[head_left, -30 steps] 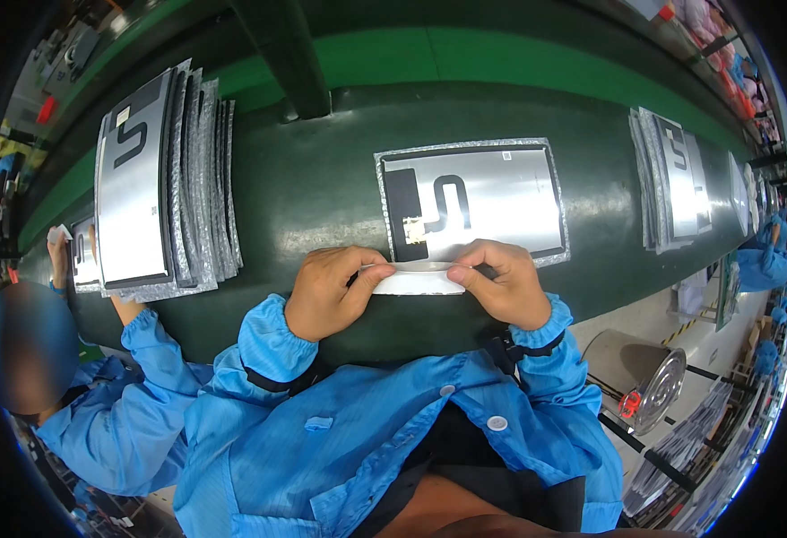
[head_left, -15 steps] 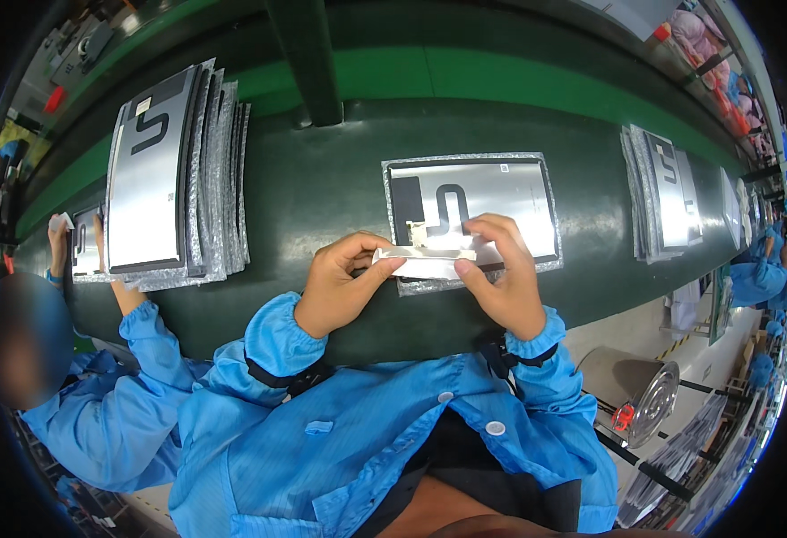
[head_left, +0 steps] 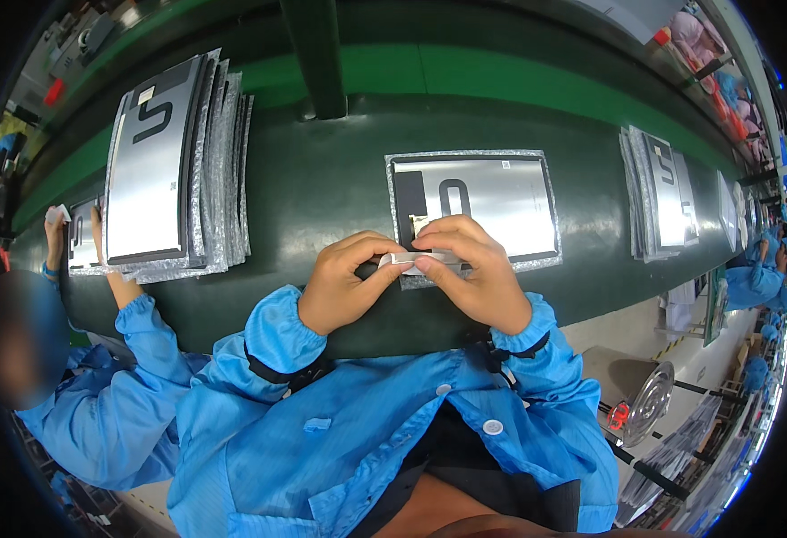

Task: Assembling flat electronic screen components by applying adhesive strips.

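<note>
A thin white strip [head_left: 395, 258] is held level between my hands, above the near edge of a flat panel. My left hand [head_left: 344, 282] pinches its left end between thumb and curled fingers. My right hand [head_left: 479, 273] is closed on it close to the left, thumb in front and fingers bent over the top. The silver panel [head_left: 510, 206] has a black curved mark and a black patch, and lies on a bubble-wrap sheet [head_left: 552, 257]. A small cream tab [head_left: 419, 222] shows on the panel just behind my fingers. My hands hide the panel's near middle.
A tall stack of similar panels [head_left: 151, 179] with bubble wrap between stands at the left on the green table [head_left: 322, 179]. Another stack [head_left: 667, 197] sits at the right. Beyond the left stack, a co-worker's hand [head_left: 55, 240] holds something white. A green post [head_left: 317, 63] rises behind.
My right hand has moved left along the strip, closer to my left hand, and its fingers have come down over it. Less of the strip shows now.
</note>
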A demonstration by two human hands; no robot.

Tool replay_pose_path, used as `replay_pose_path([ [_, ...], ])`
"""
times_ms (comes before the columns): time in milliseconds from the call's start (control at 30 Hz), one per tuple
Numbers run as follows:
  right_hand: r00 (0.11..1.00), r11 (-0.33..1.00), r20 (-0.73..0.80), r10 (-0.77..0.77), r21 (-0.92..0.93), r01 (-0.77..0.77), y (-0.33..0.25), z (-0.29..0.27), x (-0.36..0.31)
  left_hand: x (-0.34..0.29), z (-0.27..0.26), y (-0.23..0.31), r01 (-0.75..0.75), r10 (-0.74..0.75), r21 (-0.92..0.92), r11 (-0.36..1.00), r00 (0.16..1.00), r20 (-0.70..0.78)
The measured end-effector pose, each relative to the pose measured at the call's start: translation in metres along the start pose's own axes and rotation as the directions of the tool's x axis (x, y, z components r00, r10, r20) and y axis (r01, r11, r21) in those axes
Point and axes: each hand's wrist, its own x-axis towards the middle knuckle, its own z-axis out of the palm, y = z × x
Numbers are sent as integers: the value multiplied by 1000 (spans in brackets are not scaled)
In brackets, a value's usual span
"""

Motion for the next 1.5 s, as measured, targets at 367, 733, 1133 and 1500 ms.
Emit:
replay_pose_path([
  [367,998,957,-41,41,287,-28,10,-6,-14,-1,4,-7,185,-179,-59,981,980,89],
  [733,991,812,-108,80,584,-2,-6,-93,-17,14,-45,-39,257,-109,257,932,872,-478],
  [1133,741,881,482,468,-189,-433,30,-53,20,-22,25,19,-257,229,462,849,966,116],
  [1500,701,833,454,550,-240,-498,24,-48,22,-31,49,11,-304,199,483,821,946,257],
])
